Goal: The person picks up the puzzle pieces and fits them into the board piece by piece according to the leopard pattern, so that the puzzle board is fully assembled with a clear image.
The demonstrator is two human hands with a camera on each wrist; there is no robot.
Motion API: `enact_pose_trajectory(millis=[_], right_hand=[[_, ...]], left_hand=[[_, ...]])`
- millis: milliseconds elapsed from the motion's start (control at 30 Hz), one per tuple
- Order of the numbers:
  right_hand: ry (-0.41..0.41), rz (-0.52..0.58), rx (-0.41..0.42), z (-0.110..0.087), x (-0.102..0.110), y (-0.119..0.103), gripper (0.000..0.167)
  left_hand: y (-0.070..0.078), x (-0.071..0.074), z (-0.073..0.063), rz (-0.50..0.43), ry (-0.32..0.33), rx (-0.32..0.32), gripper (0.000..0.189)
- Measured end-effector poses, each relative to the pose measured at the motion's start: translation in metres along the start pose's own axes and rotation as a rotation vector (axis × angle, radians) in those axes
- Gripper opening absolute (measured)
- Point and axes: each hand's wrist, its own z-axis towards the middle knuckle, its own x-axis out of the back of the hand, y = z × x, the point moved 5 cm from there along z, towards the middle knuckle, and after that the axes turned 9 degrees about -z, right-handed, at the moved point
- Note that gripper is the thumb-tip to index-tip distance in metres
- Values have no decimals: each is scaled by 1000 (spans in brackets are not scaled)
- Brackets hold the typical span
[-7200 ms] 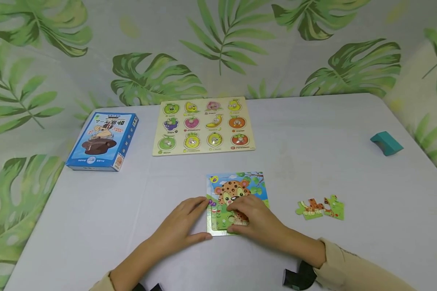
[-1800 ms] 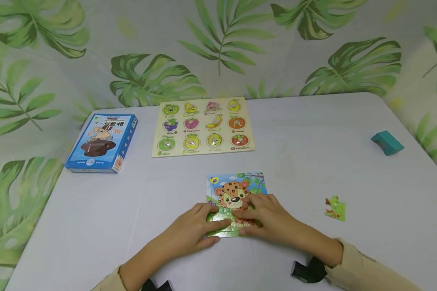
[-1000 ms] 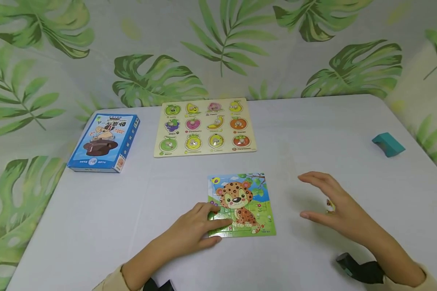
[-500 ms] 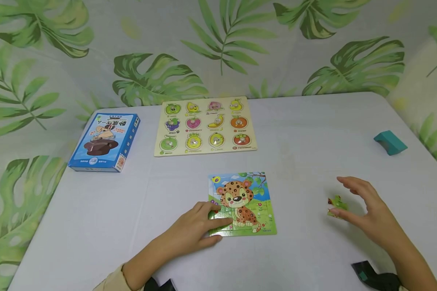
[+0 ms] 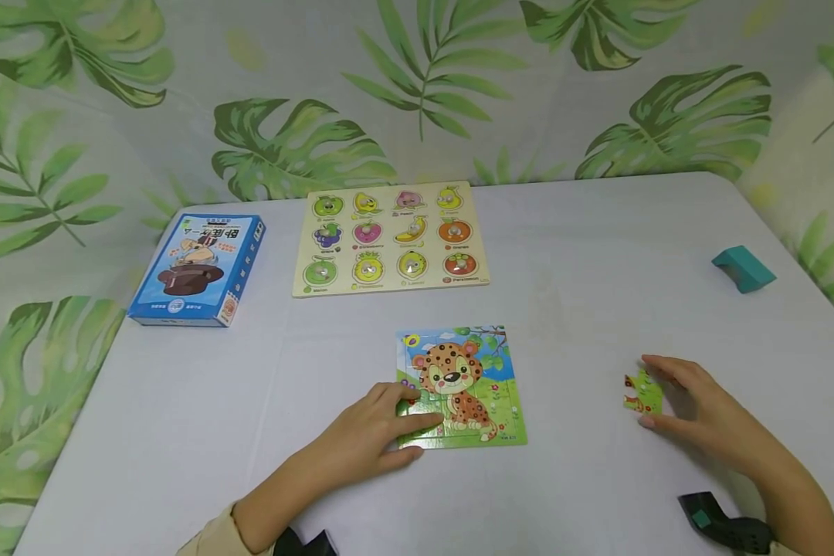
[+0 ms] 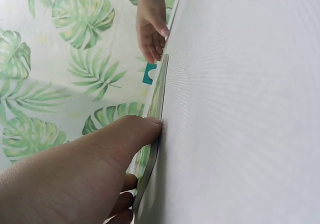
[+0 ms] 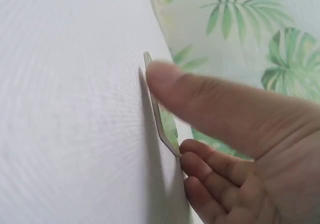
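Note:
A jigsaw puzzle of a spotted leopard cub lies flat at the table's middle. My left hand rests on its lower left part, fingers outstretched and thumb at the near edge. In the left wrist view that thumb lies against the board's edge. To the right, a loose green puzzle piece lies on the cloth. Around it arches my right hand, thumb on the near side and fingers on the far side, with small gaps in the head view. In the right wrist view fingertips meet the piece's corner.
Behind the puzzle lies a fruit peg board. A blue box sits at the back left, and a teal arched block at the far right. White cloth covers the table; a leaf-print backdrop hangs behind.
Two loose pieces lay at the right earlier; one has joined the puzzle. My right hand has left the puzzle and moved right, around the other piece. The left hand stays on the puzzle.

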Motion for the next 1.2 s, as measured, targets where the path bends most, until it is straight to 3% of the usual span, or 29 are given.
enact_pose_trajectory(millis=[300,667,767,967,1200], right_hand=[[-73,-42,-72,4,-2,4,69],[-37,-94,-86,10,-3,-5,58],[6,-85,-38,13,-2,-15,57],[98,-39,141,18,3,-55,62],[91,-14,235,32,-11,-106,66]], left_hand=[[0,0,0,2,4,-7,40],[0,-1,0,0,-1,7,40],[0,0,0,-3,2,5,39],[1,-1,2,0,11,-2,38],[5,-2,5,48,33,-52,37]])
